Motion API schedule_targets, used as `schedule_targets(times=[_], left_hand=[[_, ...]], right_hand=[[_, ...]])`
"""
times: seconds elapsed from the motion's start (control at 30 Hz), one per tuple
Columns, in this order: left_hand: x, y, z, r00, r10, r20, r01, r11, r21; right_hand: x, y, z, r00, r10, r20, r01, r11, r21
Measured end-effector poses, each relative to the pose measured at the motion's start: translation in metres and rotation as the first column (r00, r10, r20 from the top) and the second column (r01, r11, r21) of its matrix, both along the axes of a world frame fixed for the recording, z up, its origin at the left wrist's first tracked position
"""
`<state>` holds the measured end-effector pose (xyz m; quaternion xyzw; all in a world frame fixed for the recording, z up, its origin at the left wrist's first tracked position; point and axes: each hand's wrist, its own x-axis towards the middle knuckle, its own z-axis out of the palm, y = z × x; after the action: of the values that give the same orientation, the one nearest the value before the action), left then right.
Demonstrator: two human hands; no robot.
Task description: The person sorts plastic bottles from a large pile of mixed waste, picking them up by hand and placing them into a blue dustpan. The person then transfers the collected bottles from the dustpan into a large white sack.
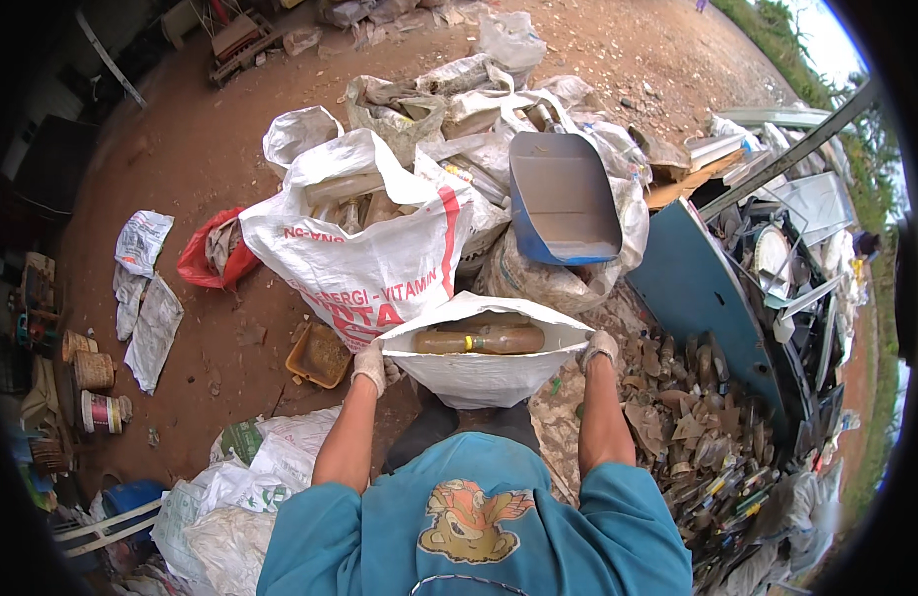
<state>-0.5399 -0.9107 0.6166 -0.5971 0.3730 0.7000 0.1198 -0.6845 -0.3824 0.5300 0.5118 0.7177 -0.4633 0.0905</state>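
In front of my body a white woven sack (469,378) hangs with its mouth spread wide. Brown-tinted bottles (508,340) lie sideways inside, one with a yellow band at its neck; what is deeper in the sack is hidden. My left hand (369,368), in a pale glove, grips the left corner of the rim. Gloved likewise, my right hand (602,347) is closed on the right corner. Just beyond stands a larger white sack with red print (354,260), filled with clear bottles. A blue-edged tray-like scoop (566,194) rests on stuffed bags to its right.
Loose bottles and broken glass (692,417) cover the ground at my right, beside a blue-grey panel (702,293) and scrap. Empty sacks (250,487) lie at lower left. A yellowish tub (320,355) and a red bag (217,250) sit left of the printed sack.
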Motion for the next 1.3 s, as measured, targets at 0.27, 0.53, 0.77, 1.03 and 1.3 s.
schedule_targets(times=[0.27,0.53,0.77,1.03,1.3], left_hand=[[0.017,-0.018,0.021,0.92,-0.38,0.094,0.392,0.891,-0.229],[0.128,-0.02,0.045,0.92,-0.389,-0.039,0.311,0.789,-0.53],[0.325,0.054,0.037,0.956,0.137,0.261,0.004,0.879,-0.476],[0.443,0.185,0.035,0.904,0.221,0.366,-0.087,0.933,-0.35],[0.454,0.223,0.045,0.913,0.301,0.276,-0.146,0.872,-0.467]], right_hand=[[0.064,-0.043,0.1,0.954,-0.298,-0.028,0.252,0.852,-0.46],[0.166,-0.037,0.287,0.331,0.931,-0.155,-0.843,0.218,-0.492],[0.162,0.013,0.378,0.219,0.968,-0.122,-0.565,0.024,-0.825],[0.149,0.003,0.377,0.114,0.977,-0.183,-0.675,-0.059,-0.736],[0.129,-0.023,0.384,-0.036,0.973,-0.229,-0.718,-0.185,-0.672]])
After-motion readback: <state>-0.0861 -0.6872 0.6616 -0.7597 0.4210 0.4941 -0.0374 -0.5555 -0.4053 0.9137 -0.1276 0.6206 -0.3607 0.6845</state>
